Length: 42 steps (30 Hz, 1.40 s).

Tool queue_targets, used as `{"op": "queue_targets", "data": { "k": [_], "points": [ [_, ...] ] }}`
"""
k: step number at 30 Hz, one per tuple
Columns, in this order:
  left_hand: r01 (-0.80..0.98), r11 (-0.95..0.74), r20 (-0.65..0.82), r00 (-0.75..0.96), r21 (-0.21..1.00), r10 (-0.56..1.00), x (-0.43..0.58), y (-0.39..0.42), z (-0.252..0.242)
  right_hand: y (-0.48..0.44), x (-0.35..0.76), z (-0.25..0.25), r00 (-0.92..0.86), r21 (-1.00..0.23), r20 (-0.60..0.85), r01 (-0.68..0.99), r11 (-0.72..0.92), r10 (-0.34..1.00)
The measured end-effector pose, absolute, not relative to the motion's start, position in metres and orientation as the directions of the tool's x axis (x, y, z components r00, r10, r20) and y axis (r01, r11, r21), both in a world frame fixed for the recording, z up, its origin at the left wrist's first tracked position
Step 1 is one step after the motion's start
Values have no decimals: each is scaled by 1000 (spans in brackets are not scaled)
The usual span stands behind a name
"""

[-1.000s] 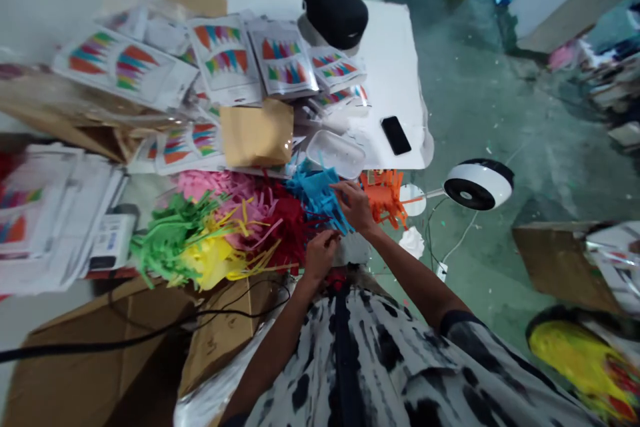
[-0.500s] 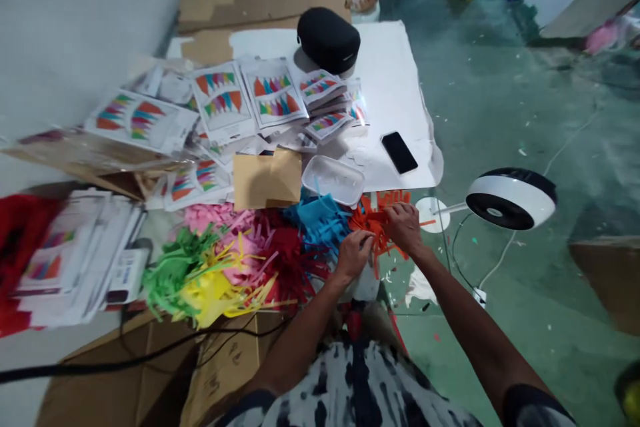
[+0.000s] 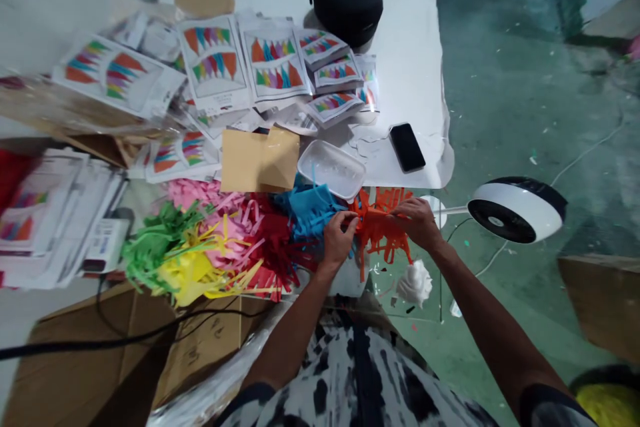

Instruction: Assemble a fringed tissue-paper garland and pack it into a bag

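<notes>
- Left hand (image 3: 339,240): fingers pinched on the orange paper fringe (image 3: 380,235)
- Right hand (image 3: 417,221): fingers clenched on that same fringe, which hangs between both hands
- Five more paper fringes, just left of the hands: blue (image 3: 307,213), red (image 3: 273,243), pink (image 3: 210,210), yellow (image 3: 187,280), green (image 3: 155,247)
- One white desk fan (image 3: 517,210), right of the right hand
- One foam tray (image 3: 330,169), one kraft envelope (image 3: 260,159) and one black phone (image 3: 407,147), farther off
- Many printed packets (image 3: 273,63), uncountable, and one black case (image 3: 346,3), farthest
</notes>
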<state>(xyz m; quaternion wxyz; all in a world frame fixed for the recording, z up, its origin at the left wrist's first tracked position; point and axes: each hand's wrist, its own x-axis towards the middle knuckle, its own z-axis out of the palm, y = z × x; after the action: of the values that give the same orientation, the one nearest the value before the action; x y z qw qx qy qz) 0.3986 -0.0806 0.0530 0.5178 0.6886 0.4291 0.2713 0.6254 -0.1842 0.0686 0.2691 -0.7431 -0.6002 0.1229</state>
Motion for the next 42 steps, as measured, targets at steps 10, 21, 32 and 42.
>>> {"op": "queue_targets", "data": {
  "k": [10,21,32,42],
  "points": [
    [364,-128,-38,415,923,909,404,-92,54,-194,627,73,389,-944,-64,274,-182,919],
    [374,-239,31,485,896,874,423,-95,60,-194,619,88,286,-966,-143,166,-196,947],
    [364,-156,-100,593,918,799,425,-82,45,-216,648,83,549,-979,-168,5,-204,819],
    [360,-122,-84,507,925,858,439,-77,47,-263,730,102,860,-960,276,264,90,429]
  ]
}}
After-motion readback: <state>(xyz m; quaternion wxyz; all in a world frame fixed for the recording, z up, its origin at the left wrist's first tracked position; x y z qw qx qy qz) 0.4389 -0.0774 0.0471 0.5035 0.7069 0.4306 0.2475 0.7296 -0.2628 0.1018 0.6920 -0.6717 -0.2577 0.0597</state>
